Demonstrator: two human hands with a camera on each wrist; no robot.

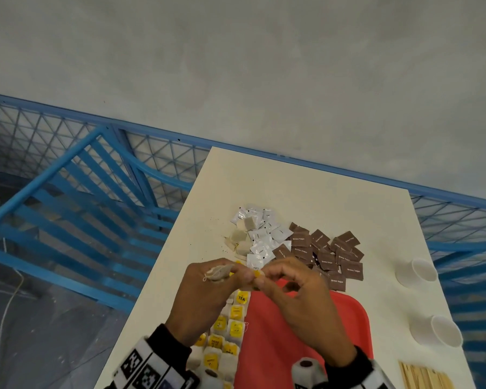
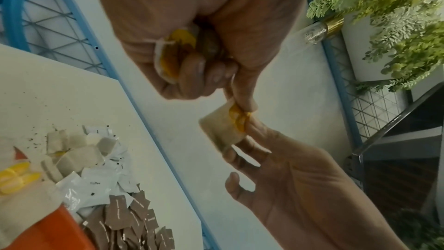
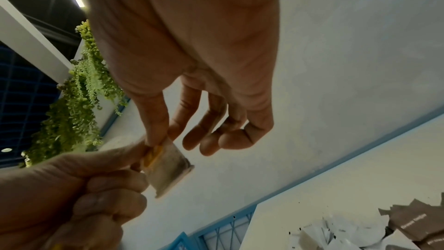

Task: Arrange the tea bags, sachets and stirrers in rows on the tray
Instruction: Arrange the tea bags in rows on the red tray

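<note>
Holding both hands raised above the near-left part of the red plastic tray (image 1: 345,327), you have your left hand (image 1: 208,299) curled into a fist around a bunched beige paper tea bag with a yellow tag (image 2: 171,54), its string poking out beside the knuckles. Your left thumb and forefinger also reach out to meet your right hand (image 1: 300,301), and between them you pinch a second beige tea bag with a yellow tag (image 2: 222,130) by its tagged end; your right thumb and forefinger close on that same end while the other 3 right fingers hang loosely curled and hold nothing. This bag hangs in the air, touching neither tray nor table. Below your left wrist, the tea bags already laid out (image 1: 227,335) sit in close rows on the tray's left side, yellow tags up. Beyond your hands on the cream table (image 1: 334,189) lies a loose pile of tea bags (image 1: 240,238) mixed with white paper sachets (image 1: 263,237), and just to its right a heap of brown paper sugar sachets (image 1: 328,254). To your right stand 2 white paper cups (image 1: 417,272), well apart from the tray, and the pale wooden stirrers (image 1: 424,376) lie at the table's near-right corner.
</note>
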